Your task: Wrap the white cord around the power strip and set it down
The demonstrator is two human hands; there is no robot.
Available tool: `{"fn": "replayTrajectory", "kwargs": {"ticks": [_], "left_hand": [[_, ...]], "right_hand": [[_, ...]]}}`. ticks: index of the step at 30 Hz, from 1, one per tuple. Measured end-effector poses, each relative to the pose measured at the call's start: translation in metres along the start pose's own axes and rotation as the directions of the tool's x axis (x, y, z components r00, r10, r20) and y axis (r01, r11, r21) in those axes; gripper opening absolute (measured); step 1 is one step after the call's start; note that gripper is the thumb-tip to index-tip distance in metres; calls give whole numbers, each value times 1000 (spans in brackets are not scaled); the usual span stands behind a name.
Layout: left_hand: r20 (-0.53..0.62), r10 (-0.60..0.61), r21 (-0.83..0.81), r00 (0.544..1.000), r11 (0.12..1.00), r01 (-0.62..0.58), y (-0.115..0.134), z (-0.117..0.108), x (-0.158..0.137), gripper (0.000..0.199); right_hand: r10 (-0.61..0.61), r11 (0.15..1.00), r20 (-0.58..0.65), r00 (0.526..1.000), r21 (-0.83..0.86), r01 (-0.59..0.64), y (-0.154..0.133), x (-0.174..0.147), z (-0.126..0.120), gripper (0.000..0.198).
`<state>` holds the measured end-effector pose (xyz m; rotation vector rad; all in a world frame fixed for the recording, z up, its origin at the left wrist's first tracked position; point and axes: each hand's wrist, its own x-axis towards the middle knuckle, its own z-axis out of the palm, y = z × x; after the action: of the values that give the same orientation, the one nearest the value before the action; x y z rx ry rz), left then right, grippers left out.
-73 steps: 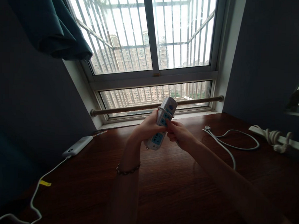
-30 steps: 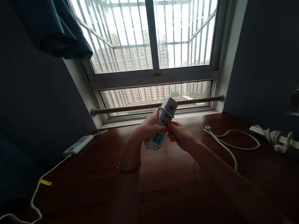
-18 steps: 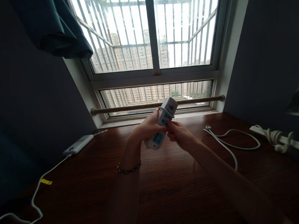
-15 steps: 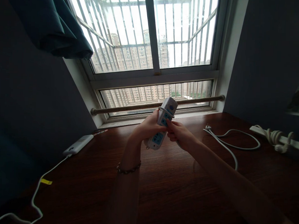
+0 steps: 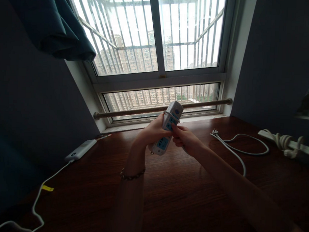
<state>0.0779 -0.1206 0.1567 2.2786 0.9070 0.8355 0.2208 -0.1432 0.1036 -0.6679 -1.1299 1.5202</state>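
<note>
**Power strip (image 5: 168, 124) in my left hand (image 5: 154, 131), raised over the desk (image 5: 167, 187)**

From the head camera, I see my left fingers wrapped around the strip from its left side, my thumb lying across its face. The strip is tilted, its far end leaning right, with blue sockets facing up at me. A loop of white cord (image 5: 171, 116) goes around it near the far end. My right hand (image 5: 186, 139) comes in from the right, its fingers curled and one tip touching the socket face; I cannot tell whether they are grasping anything, since their inner side is hidden. A bracelet (image 5: 132, 176) circles my left wrist.

On the right of the desk lies a plug (image 5: 215, 132), its pins pointing up, with a looped cable (image 5: 262, 153) beside it. Farther right is a long white bar (image 5: 307, 149) with a coiled cord (image 5: 282, 142) around it.

At the left, a white box (image 5: 81, 150) lies near the wall, joined to a thin cable (image 5: 35, 201) with a yellow tag (image 5: 48, 188). Beyond the desk's far edge, a rail (image 5: 134, 112) crosses the window (image 5: 159, 35); a blue curtain (image 5: 53, 28) hangs at the far left.
</note>
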Motion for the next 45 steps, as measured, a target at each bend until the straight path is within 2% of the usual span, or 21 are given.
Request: {"fn": "replayTrajectory", "kwargs": {"ticks": [21,45], "left_hand": [[-14,-13,36,1000,999,14,-1,0,-1,43],[21,-18,-21,1000,1000,18,2,0,-2,43]], "right_hand": [[3,1000,-8,1000,6,-3,1,1,-1,54],[16,1000,-9,1000,1,-16,1,1,-1,56]]}}
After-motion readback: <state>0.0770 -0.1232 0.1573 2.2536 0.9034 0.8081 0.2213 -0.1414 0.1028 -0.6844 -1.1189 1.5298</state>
